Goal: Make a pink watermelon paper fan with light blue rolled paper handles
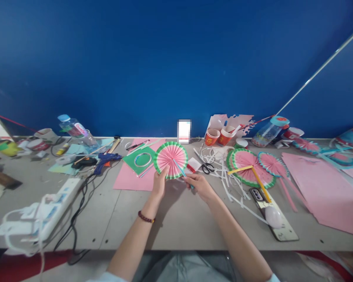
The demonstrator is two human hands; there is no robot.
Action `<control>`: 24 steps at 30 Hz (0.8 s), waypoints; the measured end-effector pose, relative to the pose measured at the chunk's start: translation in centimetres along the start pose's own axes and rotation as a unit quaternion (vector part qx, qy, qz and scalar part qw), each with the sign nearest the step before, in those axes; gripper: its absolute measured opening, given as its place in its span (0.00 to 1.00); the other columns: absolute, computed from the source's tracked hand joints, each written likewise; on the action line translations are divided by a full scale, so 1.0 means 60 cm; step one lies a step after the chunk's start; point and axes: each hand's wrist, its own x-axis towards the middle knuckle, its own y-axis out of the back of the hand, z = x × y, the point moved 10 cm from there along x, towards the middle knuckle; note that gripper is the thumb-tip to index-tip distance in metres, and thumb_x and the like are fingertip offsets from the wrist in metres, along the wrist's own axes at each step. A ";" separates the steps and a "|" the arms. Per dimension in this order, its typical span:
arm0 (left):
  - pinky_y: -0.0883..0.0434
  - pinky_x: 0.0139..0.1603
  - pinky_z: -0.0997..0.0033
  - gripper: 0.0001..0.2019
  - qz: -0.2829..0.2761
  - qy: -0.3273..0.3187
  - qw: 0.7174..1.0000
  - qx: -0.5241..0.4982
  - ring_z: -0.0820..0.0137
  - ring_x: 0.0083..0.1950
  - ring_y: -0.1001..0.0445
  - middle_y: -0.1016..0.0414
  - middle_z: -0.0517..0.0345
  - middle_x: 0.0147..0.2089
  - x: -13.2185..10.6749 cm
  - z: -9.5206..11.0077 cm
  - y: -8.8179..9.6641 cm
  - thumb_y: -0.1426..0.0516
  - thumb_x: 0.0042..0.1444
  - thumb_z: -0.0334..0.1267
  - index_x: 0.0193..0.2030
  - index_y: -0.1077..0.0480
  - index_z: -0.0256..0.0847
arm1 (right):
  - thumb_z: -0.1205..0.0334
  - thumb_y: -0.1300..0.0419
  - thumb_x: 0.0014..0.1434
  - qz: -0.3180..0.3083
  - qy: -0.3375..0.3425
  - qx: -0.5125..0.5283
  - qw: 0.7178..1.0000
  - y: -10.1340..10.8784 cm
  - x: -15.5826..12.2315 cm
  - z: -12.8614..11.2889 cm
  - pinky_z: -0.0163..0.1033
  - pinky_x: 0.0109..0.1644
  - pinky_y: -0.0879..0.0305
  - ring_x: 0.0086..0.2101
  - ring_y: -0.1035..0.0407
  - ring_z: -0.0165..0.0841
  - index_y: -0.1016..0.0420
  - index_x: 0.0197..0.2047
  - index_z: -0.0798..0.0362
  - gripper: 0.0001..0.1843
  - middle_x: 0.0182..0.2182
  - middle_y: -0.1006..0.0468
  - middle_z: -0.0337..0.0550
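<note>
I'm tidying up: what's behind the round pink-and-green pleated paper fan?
Past the left edge of the fan, a flat pink paper sheet shows on the grey tabletop; whatever the fan covers is hidden.

Table (190, 231) against wall (164, 70). Center: paper fan (167, 154), left hand (159, 183) at its lower left edge, right hand (200, 186) just off its lower right, stick (179, 167) running from fan middle to right hand. Left of fan: paper sheet (122, 179), smaller sheet (129, 159) on it, ring (150, 160) on that. Further left: glue gun (105, 158); bottle (73, 126) behind it toward wall; power strip (60, 209) front left. Right of fan: scissors (207, 169), then loose strips (224, 180). Behind strips: two cups (212, 137), torn sheet (243, 120) behind them. Right of strips: second fan (243, 156), small fan (269, 162) over its right side. Phone (285, 232) in front of both. Large sheet (326, 188) far right.
</note>
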 end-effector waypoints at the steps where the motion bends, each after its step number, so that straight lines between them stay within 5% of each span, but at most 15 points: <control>1: 0.28 0.40 0.68 0.21 0.001 -0.003 1.000 -0.017 0.62 0.42 0.24 0.21 0.53 0.38 0.003 0.006 0.001 0.36 0.44 0.47 0.42 0.27 0.38 | 0.50 0.32 0.44 0.006 0.003 -0.005 1.000 0.005 0.001 -0.001 0.30 0.24 0.45 0.20 0.39 0.23 0.21 0.27 0.57 0.17 0.17 0.32 0.34; 8: 0.29 0.42 0.71 0.18 -0.002 0.006 0.992 -0.123 0.66 0.46 0.25 0.23 0.54 0.44 0.033 0.017 0.011 0.40 0.49 0.49 0.42 0.28 0.39 | 0.48 0.32 0.42 0.031 -0.002 -0.032 0.999 0.030 0.012 0.004 0.31 0.22 0.51 0.18 0.44 0.22 0.20 0.33 0.57 0.21 0.17 0.33 0.33; 14: 0.30 0.33 0.74 0.15 -0.045 0.017 0.994 -0.102 0.72 0.34 0.25 0.24 0.56 0.35 0.027 0.011 -0.007 0.40 0.50 0.48 0.39 0.28 0.39 | 0.42 0.34 0.41 0.073 0.002 -0.020 0.997 0.051 0.010 -0.013 0.31 0.21 0.53 0.17 0.44 0.23 0.22 0.26 0.57 0.23 0.15 0.33 0.35; 21: 0.28 0.40 0.65 0.18 -0.092 0.091 0.989 -0.078 0.63 0.42 0.23 0.23 0.46 0.43 0.017 -0.019 -0.029 0.45 0.53 0.48 0.44 0.29 0.36 | 0.41 0.37 0.45 0.155 0.118 -0.119 0.974 0.101 -0.020 -0.086 0.36 0.28 0.37 0.26 0.31 0.32 0.21 0.38 0.56 0.26 0.26 0.23 0.43; 24: 0.28 0.40 0.66 0.19 -0.114 0.093 0.986 -0.075 0.62 0.44 0.23 0.24 0.45 0.44 0.012 -0.021 -0.036 0.46 0.53 0.47 0.45 0.30 0.35 | 0.48 0.38 0.51 0.220 0.179 -0.229 0.931 0.121 -0.062 -0.124 0.41 0.39 0.33 0.34 0.28 0.37 0.22 0.37 0.55 0.19 0.32 0.20 0.46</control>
